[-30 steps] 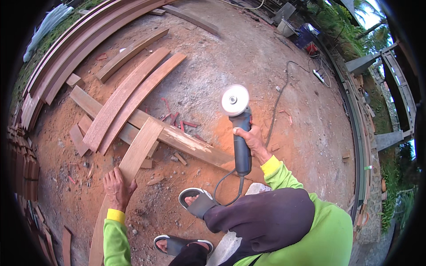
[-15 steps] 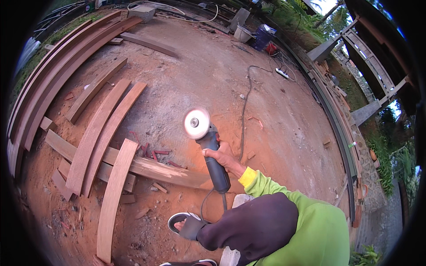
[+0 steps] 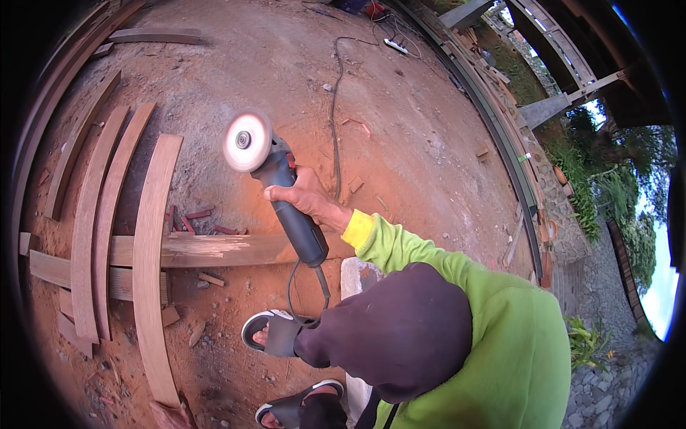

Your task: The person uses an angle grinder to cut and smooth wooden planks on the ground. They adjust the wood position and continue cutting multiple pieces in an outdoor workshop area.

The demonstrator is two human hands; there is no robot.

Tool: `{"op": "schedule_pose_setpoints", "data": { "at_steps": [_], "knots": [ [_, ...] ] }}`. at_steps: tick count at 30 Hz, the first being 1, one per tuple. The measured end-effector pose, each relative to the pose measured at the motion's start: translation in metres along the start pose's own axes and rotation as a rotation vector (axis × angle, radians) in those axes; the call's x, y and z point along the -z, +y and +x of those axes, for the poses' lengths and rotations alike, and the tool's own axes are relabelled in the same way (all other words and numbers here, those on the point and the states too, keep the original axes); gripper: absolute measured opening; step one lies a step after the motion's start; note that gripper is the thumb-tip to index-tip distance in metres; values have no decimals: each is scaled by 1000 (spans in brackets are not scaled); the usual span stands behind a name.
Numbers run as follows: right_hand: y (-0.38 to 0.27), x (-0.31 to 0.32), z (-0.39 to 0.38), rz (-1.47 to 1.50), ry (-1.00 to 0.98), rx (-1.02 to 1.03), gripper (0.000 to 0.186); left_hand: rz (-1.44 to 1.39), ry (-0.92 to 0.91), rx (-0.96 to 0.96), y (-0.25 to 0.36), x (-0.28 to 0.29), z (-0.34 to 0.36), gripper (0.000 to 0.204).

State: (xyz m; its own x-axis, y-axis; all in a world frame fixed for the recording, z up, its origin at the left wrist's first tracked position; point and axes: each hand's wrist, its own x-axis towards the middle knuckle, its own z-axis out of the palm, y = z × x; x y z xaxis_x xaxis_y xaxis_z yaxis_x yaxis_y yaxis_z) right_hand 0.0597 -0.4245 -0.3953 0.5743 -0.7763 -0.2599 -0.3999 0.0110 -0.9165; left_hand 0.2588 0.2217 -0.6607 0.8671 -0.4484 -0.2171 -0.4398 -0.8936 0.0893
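Observation:
My right hand (image 3: 309, 196) is wrapped round the dark body of an angle grinder (image 3: 296, 227). Its round white disc (image 3: 247, 141) points up and away from me, apart from any wood, and looks blurred. A power cord runs from the tool's near end down by my foot. At the lower edge, my left hand (image 3: 171, 415) grips the near end of a pale wooden plank (image 3: 152, 236); only part of this hand shows. The plank's far part lies across a thicker beam (image 3: 214, 250) with a rough, splintered patch on its top.
Two planks (image 3: 93, 214) lie side by side left of the held one, across the beam. Reddish wood scraps (image 3: 190, 218) are scattered behind it. A dark cord (image 3: 334, 107) runs over the ground to a white power strip (image 3: 395, 46). My sandalled foot (image 3: 268, 334) is near the beam.
The view has swung, so the scene sits higher and further left. The plank's near end and my left hand now show more. The grinder stays in my right hand, its disc still raised.

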Motion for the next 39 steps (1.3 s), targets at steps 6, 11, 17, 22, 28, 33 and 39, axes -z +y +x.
{"op": "schedule_pose_setpoints", "data": {
  "at_steps": [6,11,17,22,28,33,39],
  "knots": [
    [11,-6,5,41,-59,-30,36,-43,56,33,33,9,-6,90],
    [9,-1,-4,84,-48,-79,35,-20,43,44,32,9,-29,88],
    [26,3,5,111,-46,11,37,-13,74,85,16,16,-49,86],
    [4,-5,4,66,-78,-63,39,-296,185,81,47,43,-65,73],
    [23,-7,7,70,-36,-127,38,-264,124,136,151,121,-13,52],
    [20,-15,0,-7,-77,-160,41,-237,199,159,188,109,-13,52],
    [26,-12,2,-24,-104,-111,41,-272,247,101,224,92,-9,50]
  ]
}}
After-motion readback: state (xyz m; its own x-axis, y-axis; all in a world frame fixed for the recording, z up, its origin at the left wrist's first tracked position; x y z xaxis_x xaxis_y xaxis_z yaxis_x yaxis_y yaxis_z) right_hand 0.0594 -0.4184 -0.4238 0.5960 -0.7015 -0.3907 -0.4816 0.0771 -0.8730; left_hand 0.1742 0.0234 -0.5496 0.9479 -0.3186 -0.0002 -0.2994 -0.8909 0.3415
